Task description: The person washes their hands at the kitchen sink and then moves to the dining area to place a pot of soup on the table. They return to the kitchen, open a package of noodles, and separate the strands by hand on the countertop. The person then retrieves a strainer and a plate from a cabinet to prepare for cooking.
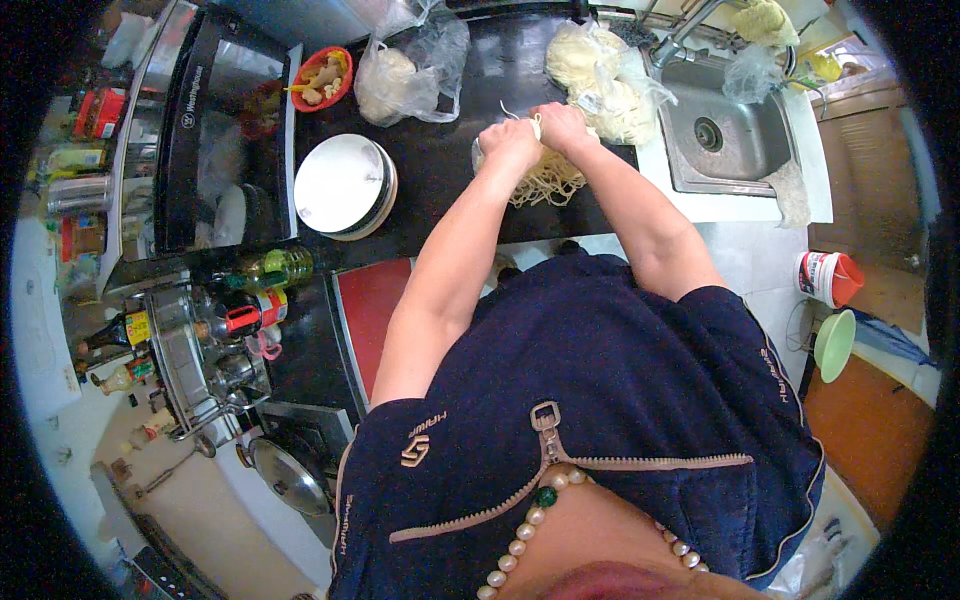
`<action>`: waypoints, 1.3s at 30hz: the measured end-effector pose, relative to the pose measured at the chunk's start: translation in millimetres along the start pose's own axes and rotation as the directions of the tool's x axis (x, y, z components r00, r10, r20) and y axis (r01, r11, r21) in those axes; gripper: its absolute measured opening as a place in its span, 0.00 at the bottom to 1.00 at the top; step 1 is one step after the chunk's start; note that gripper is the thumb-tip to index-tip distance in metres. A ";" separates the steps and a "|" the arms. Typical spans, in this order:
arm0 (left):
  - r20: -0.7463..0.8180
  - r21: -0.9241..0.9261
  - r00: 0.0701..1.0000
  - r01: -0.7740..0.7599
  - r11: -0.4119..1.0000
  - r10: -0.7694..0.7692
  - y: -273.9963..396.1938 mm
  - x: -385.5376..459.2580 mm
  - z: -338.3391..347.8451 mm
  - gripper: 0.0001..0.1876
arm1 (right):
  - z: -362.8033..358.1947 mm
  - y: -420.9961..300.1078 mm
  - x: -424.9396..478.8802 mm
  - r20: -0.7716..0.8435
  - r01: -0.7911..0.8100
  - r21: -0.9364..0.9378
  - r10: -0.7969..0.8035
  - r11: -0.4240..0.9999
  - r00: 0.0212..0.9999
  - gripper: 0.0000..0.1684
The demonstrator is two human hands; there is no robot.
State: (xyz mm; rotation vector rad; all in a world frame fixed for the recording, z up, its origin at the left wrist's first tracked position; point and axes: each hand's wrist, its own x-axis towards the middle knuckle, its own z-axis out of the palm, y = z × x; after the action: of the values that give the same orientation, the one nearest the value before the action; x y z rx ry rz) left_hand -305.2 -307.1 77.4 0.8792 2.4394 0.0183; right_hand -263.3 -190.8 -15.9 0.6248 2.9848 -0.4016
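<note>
My left hand [510,145] and my right hand [562,127] are side by side above a heap of pale noodles [547,178] on the dark counter. Both hands are curled around noodle strands, and a piece of noodle shows between them. One loose strand sticks out beyond my left hand. The heap hangs below my wrists and is partly hidden by my forearms. Just past my right hand lie clear plastic bags of pale noodles [611,82].
White plates [341,184] are stacked at the left, near a red basket [321,79] of ginger and garlic. A plastic bag [390,82] with a pale lump, likely dough, lies beyond. A microwave [225,135] stands far left; a steel sink [727,127] is at the right.
</note>
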 end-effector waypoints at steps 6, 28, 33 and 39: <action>-0.099 -0.211 0.983 -0.171 0.962 0.153 -30.4 -7.4 8.5 0.18 | 2.8 62.9 3.0 -0.008 -0.017 0.300 0.020 0.954 1.000 0.13; -0.340 -0.917 0.935 -0.308 -0.252 0.097 -2.5 14.5 -13.5 0.38 | -79.9 -18.6 -28.0 -0.063 0.099 0.985 -0.247 0.140 0.967 0.29; -0.427 -0.881 0.877 -0.458 0.117 0.222 0.6 8.8 -18.1 0.43 | -67.3 -16.9 -22.7 -0.080 0.080 0.997 -0.018 0.021 0.997 0.24; -0.569 -0.733 0.800 -0.598 0.325 0.189 -17.4 -28.1 -13.4 0.43 | -81.8 -12.3 -28.9 -0.191 0.199 0.967 0.063 -0.157 0.980 0.21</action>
State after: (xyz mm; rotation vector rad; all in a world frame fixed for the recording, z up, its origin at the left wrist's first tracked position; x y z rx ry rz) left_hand -304.1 -335.3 99.1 0.9469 1.9029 1.7036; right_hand -242.7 -191.1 69.3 0.4262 1.9849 -2.9637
